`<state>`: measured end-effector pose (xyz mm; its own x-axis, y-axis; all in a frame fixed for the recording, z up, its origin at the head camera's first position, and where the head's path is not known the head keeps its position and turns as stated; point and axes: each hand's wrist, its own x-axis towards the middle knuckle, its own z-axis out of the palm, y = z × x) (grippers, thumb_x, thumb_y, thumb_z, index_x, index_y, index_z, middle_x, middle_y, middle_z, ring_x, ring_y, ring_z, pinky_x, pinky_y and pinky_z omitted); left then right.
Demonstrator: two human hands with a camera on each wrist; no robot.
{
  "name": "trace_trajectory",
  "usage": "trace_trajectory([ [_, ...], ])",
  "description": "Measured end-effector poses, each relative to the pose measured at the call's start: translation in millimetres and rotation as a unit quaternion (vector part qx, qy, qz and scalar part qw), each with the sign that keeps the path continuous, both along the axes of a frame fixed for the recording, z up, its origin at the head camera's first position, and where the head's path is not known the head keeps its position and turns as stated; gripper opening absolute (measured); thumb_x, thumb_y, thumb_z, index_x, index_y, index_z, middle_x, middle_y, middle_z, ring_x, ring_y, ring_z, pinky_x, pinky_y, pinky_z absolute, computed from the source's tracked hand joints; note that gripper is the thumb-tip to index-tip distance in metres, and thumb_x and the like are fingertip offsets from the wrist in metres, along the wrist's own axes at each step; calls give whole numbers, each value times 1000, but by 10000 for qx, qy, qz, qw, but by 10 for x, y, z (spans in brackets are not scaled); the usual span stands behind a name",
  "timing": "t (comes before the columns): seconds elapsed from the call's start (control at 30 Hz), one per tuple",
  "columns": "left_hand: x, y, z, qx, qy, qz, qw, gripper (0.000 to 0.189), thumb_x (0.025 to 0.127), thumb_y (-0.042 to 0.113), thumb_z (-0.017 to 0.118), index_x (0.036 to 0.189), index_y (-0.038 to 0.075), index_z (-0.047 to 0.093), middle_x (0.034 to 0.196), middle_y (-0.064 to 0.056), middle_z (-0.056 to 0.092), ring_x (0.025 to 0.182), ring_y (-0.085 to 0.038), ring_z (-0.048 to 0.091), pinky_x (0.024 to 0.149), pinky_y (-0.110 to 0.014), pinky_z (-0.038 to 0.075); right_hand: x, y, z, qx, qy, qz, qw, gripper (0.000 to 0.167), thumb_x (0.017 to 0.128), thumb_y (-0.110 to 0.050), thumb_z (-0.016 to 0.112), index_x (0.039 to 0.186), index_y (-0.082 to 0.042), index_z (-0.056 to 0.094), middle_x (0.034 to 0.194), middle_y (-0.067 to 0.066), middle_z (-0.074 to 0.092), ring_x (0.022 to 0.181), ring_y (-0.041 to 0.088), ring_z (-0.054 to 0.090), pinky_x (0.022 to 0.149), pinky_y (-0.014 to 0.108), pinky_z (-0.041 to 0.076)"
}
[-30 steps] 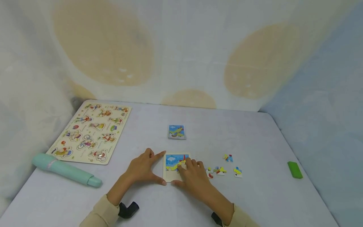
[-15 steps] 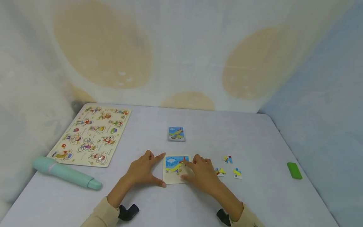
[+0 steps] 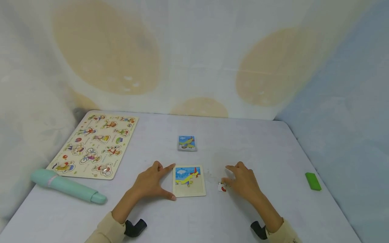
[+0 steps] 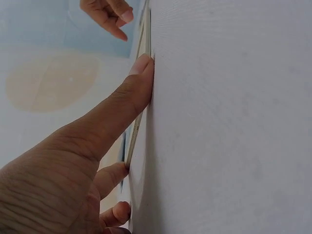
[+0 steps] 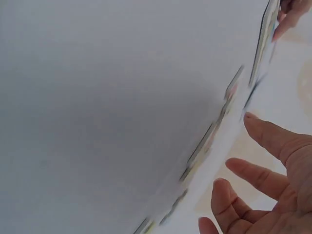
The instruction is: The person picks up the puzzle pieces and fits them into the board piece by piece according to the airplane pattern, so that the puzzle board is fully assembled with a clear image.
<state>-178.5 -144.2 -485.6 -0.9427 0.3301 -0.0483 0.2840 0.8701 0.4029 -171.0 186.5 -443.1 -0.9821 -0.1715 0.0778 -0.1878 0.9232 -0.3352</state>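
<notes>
A small square jigsaw board (image 3: 197, 191) lies flat on the white table, its upper part filled with a blue sky and yellow-and-red airplane picture, its lower part bare wood. My left hand (image 3: 149, 182) spreads thumb and index finger against the board's left corners; the left wrist view shows the thumb (image 4: 139, 80) on its edge. My right hand (image 3: 244, 183) hovers to the right, fingers apart and holding nothing, over loose jigsaw pieces. One white-and-red piece (image 3: 222, 187) shows beside its thumb; others are hidden beneath it, though the right wrist view shows several pieces (image 5: 201, 145) on the table.
Behind the board lies a small square airplane picture (image 3: 187, 143). A large wooden puzzle board with cartoon figures (image 3: 101, 145) is at the back left, a mint-green wand-shaped object (image 3: 68, 187) in front of it. A green block (image 3: 313, 181) lies far right.
My right hand has lifted off the jigsaw board and moved right, over the loose pieces. A red-tailed piece it was touching now lies in the picture. My left hand stays in place.
</notes>
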Motion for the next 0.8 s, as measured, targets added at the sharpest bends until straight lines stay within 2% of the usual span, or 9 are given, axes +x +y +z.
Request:
trace_trajectory([
  [0.27, 1, 2, 3, 28, 4, 8, 10000, 113, 49, 72, 86, 147, 31, 49, 98, -1, 37, 74, -14, 37, 55, -27, 28, -106, 337, 1, -11, -316, -645, 9974, 51, 82, -23, 80, 121, 6, 66, 103, 23, 57, 76, 26, 58, 73, 46, 48],
  [0.43, 0, 2, 2, 14, 39, -25, 10000, 113, 49, 73, 85, 147, 30, 49, 97, 0, 37, 73, -14, 37, 55, -27, 28, -154, 447, -19, 19, -414, -951, 9946, 47, 84, -23, 77, 117, 8, 65, 108, 27, 55, 76, 29, 57, 69, 45, 50],
  [0.63, 5, -3, 5, 0, 47, -1, 10000, 113, 49, 72, 85, 147, 31, 49, 97, 0, 37, 72, -14, 37, 55, -27, 28, -197, 528, -57, 39, -455, -1042, 9935, 42, 85, -20, 75, 113, 10, 65, 106, 28, 55, 73, 28, 57, 66, 42, 51],
  [0.8, 10, -2, 24, 35, 58, 2, 10000, 113, 49, 72, 85, 147, 29, 49, 95, 1, 36, 71, -14, 36, 55, -27, 28, -217, 558, -92, -73, -403, -953, 9946, 41, 85, -20, 76, 110, 11, 66, 101, 26, 56, 73, 26, 56, 66, 41, 51],
])
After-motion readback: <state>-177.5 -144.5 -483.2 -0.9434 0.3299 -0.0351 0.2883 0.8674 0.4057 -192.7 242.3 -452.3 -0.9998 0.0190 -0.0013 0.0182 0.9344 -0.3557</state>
